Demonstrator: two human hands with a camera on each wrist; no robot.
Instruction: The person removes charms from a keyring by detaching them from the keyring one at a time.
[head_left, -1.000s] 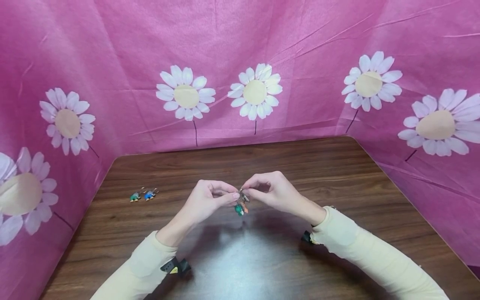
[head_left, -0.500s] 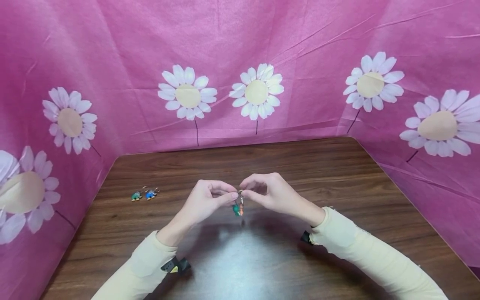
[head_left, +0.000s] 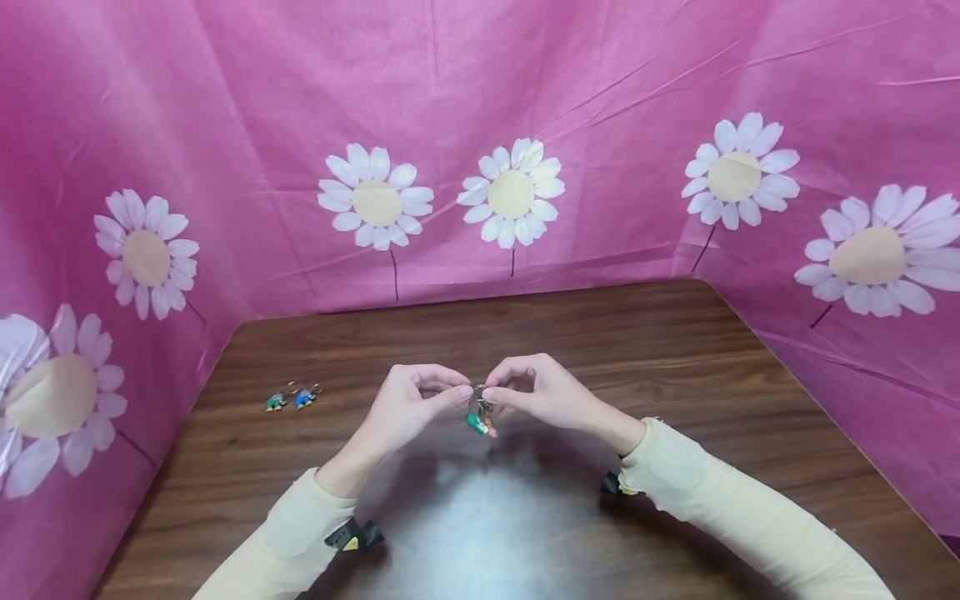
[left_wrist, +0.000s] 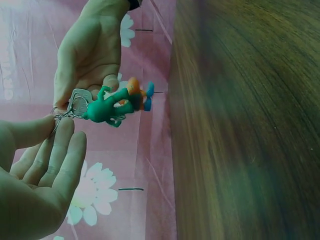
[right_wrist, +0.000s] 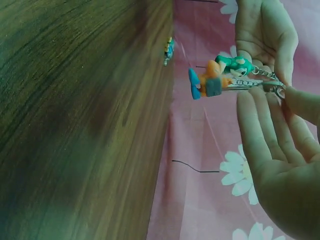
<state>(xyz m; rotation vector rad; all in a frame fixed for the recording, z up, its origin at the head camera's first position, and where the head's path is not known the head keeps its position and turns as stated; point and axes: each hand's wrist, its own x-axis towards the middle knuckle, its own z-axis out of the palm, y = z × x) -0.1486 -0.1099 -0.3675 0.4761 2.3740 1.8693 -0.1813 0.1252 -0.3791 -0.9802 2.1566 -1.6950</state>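
Over the middle of the table, both hands pinch a metal key ring (head_left: 479, 390) between thumbs and fingertips. My left hand (head_left: 408, 408) grips it from the left, my right hand (head_left: 542, 395) from the right. From the ring dangle a green figure (left_wrist: 103, 109) on a short chain and an orange figure (right_wrist: 212, 80) with blue feet. A flat silver piece with a hole, shaped like a key head (left_wrist: 80, 103), hangs with them. The fingertips hide part of the ring. In both wrist views the lower fingers of each hand extend loosely.
On the table's (head_left: 645, 333) left side lie two more keychains with rings, a green figure (head_left: 276, 402) and a blue figure (head_left: 304, 397). A pink cloth (head_left: 600, 75) printed with white daisies stands around the table's back and sides.
The hanging figures have swung and turned, the green one now partly in front of the orange one. Both hands keep pinching at the same place, with small finger shifts.
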